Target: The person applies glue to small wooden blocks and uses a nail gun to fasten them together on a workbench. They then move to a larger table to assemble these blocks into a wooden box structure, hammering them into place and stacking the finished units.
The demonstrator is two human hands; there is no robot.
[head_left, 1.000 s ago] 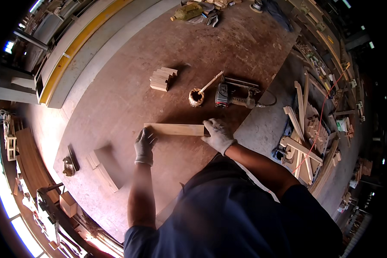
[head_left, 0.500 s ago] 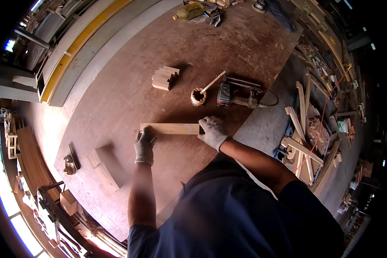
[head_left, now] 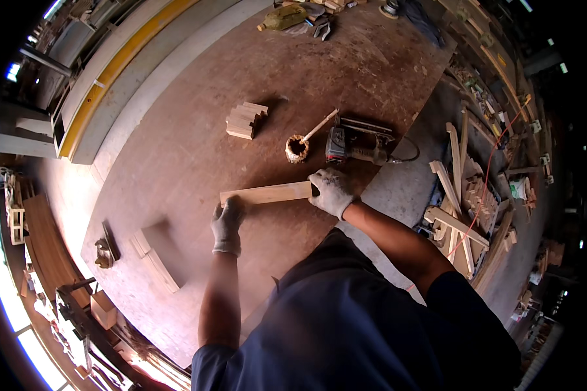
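A short pale wooden board (head_left: 270, 193) spans the space between my two gloved hands above the brown worktable (head_left: 195, 130). My left hand (head_left: 227, 225), in a light work glove, is closed on the board's left end, near its lower edge. Around the right end my right hand (head_left: 331, 193) is closed, gloved as well. The board tilts slightly, its right end farther from me. Just beyond it stand a crusted glue pot (head_left: 297, 150) with a stick (head_left: 321, 124) leaning out and a nail gun (head_left: 359, 144) lying on its side.
Small stacked wood blocks (head_left: 244, 121) sit beyond the board. At left lie more wooden pieces (head_left: 154, 260) and a hand plane (head_left: 106, 247). A yellowish bottle (head_left: 284, 17) and pliers (head_left: 323, 29) are at the far edge. Scrap wood (head_left: 460, 189) piles up right of the table.
Both hands have shifted a little to the right with the board. Its right end has swung slightly away from me, so it now lies at a slant.
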